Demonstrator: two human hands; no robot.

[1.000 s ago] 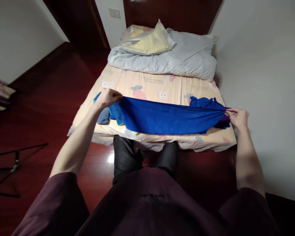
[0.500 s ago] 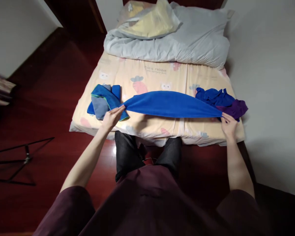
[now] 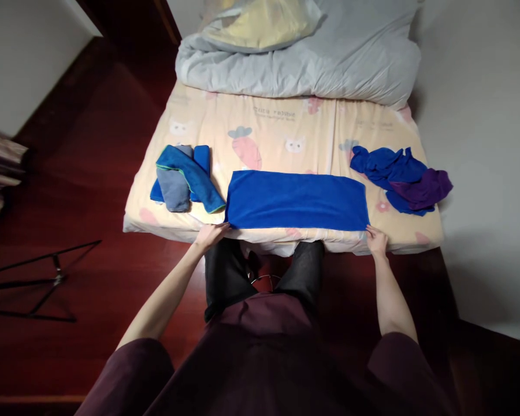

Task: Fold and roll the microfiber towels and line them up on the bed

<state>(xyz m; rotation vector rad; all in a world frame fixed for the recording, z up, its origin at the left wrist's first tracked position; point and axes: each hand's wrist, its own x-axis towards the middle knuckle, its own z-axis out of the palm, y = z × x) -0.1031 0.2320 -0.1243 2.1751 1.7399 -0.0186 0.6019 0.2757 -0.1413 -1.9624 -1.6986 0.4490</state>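
Lowered since earlier, our blue cloth (image 3: 297, 201) lies flat on the bed (image 3: 273, 141), left hand (image 3: 211, 234) and right hand (image 3: 377, 240) fingers pinching two corners. We're seemingly spreading it; next calls for smoothing.

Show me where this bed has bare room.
Widest bare sheet: between the blue cloth and grey quilt. Smaller: between that cloth and the crumpled pile, at right. Crowded: where the folded cloths nearly meet the blue cloth, and at its near corners, by the left hand and right hand.
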